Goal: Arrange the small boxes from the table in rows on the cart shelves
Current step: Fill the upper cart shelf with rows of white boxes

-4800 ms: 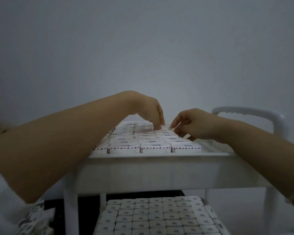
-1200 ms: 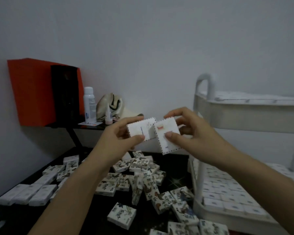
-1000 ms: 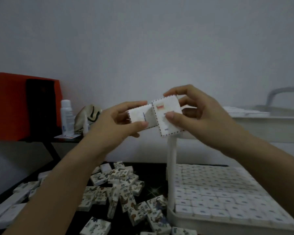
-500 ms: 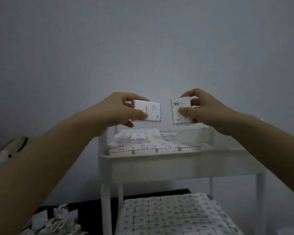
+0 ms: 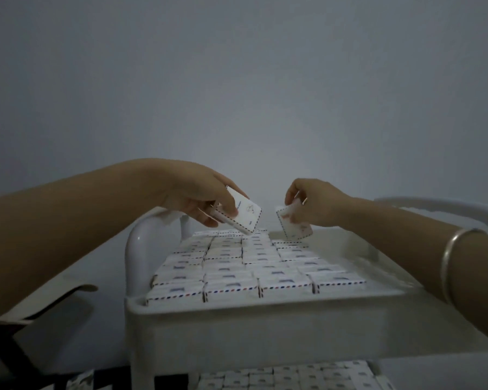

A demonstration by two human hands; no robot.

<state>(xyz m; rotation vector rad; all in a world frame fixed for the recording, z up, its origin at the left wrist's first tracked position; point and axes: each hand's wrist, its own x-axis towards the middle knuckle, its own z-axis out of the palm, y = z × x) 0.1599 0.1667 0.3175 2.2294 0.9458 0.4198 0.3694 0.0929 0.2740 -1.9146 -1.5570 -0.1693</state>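
Observation:
My left hand [image 5: 197, 197] grips a small white box with a striped airmail edge [image 5: 244, 216], tilted above the far end of the cart's top shelf [image 5: 265, 306]. My right hand [image 5: 316, 204] pinches a second small box [image 5: 295, 225], also tilted, just above the far right of the rows. Several rows of the same boxes [image 5: 251, 266] lie flat on the top shelf, filling its left and middle. The right strip of that shelf is bare. More boxes [image 5: 279, 378] fill the lower shelf.
The white cart has a handle at the left [image 5: 137, 243] and another at the right [image 5: 440, 205]. A silver bangle [image 5: 452, 257] sits on my right wrist. A dark table edge [image 5: 40, 308] shows at lower left. A plain wall stands behind.
Both hands have carried the two boxes from the table over to the cart and lowered them toward the far end of the top shelf. The boxes have moved apart and tilted downward.

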